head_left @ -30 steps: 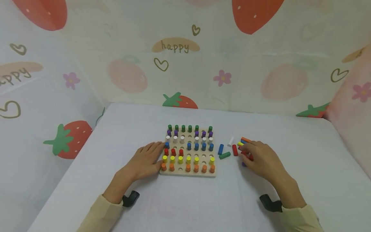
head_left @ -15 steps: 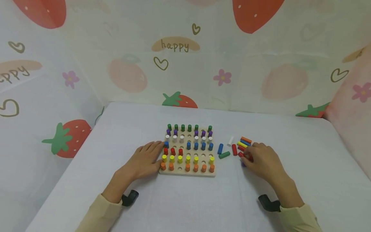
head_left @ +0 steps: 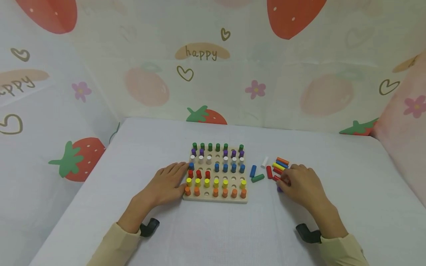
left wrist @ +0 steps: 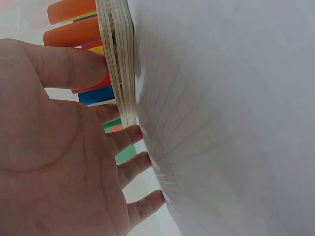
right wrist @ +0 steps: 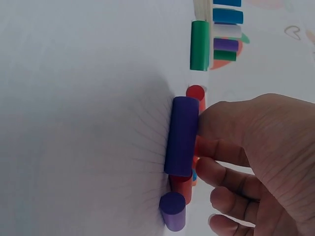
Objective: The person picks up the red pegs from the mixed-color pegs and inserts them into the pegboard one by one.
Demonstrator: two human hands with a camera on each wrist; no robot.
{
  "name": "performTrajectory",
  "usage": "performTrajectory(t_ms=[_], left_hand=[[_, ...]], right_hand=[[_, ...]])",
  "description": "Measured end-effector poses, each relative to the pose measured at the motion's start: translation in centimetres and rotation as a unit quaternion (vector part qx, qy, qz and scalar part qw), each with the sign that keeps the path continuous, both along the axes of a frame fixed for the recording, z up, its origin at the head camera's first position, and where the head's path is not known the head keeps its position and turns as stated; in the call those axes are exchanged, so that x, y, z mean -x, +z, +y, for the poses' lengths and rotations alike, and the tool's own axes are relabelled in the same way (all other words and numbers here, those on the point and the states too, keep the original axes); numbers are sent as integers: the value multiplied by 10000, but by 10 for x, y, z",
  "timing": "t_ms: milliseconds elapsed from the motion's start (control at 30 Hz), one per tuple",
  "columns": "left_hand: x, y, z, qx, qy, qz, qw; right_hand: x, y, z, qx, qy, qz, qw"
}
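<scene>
One white table (head_left: 213,232), one pegboard (head_left: 215,200) resting on it, tended from both sides.
Left hand (head_left: 168,184) lies flattened against the pegboard's nine-o'clock edge, probably steadying it; right hand (head_left: 303,184) bends over loose pegs (head_left: 269,172) at three o'clock — seemingly placed within easy reach — fingers curled by a purple peg (right wrist: 182,136), whether pinching any I cannot tell.

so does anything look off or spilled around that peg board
Nothing looks spilled or damaged. The standing pegs form single-colour rows on the peg board. The loose pegs lie scattered to its right, by the right hand, which looks untidy but hardly odd.
</scene>
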State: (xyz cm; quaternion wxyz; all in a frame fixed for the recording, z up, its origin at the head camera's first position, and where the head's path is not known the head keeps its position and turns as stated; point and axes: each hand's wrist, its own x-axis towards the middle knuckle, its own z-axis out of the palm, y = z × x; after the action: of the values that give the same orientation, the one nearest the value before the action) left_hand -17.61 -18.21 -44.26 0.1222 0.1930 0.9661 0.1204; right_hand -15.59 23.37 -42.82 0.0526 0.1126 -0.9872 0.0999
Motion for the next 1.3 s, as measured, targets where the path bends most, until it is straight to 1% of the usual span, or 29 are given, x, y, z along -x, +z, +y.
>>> performTrajectory(t_ms=[167,433,667,800,1000,1167,1300], left_hand=[[-1,0,0,-10,4,12,10000],[0,2,1,-17,-20,32,10000],[0,2,1,32,-6,26,10000],[0,3,1,29,12,25,10000],[-1,4,0,-41,-18,41,10000],[-1,2,0,-124,-41,53,9999],[1,1,0,-102,-63,29,9999]], right_hand=[[0,0,0,3,17,-43,10000],[1,1,0,80,104,10,9999],[1,3,-1,86,52,-110,9999],[1,4,-1,65,92,-123,9999],[-1,8,0,135,128,-155,9997],[-2,10,0,230,201,-157,9994],[-5,12,0,239,186,-204,9993]])
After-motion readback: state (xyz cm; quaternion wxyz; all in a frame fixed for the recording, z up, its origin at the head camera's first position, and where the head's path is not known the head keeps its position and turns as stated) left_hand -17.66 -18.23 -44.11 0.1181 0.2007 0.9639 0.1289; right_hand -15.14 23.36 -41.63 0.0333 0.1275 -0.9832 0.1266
